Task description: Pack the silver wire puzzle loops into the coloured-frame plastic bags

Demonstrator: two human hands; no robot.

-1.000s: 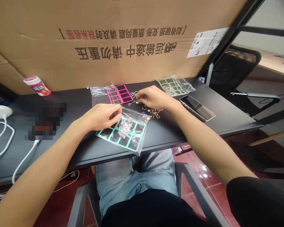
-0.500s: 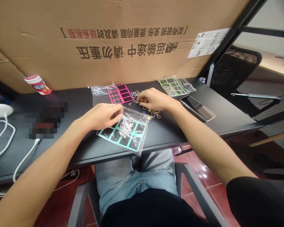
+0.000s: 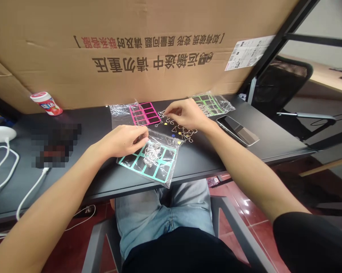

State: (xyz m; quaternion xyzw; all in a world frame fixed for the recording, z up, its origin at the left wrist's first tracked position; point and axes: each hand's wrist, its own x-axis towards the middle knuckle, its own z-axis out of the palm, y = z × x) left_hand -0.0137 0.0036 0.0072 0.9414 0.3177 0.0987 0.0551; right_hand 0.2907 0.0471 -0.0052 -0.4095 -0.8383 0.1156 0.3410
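My left hand (image 3: pixel 128 141) pinches the upper edge of a clear plastic bag (image 3: pixel 168 178). Inside it show a turquoise-framed grid sheet (image 3: pixel 138 169) and a heap of silver metal rings (image 3: pixel 152 153). My right hand (image 3: pixel 185 113) is bent over loose metal rings and clips (image 3: pixel 171 122), its thumb and forefinger together at one small metal ring on the far side of the pile. Small yellow and blue dots (image 3: pixel 173 135) lie among the loose pieces. Just left of the right fingertips is a pink-framed grid sheet (image 3: pixel 148 113), partly covered by a clear bag (image 3: pixel 120 112).
A bag with a green-framed sheet (image 3: pixel 216 104) and a phone (image 3: pixel 237 131) lie to the right. A red-and-white bottle (image 3: pixel 46 103), a blurred dark object (image 3: pixel 57 146) and white cables (image 3: pixel 31 189) are on the left. A cardboard panel (image 3: pixel 148 83) stands along the back.
My right hand has shifted slightly up and away from me, uncovering more loose rings and a yellow dot. The left hand stays on the bag.
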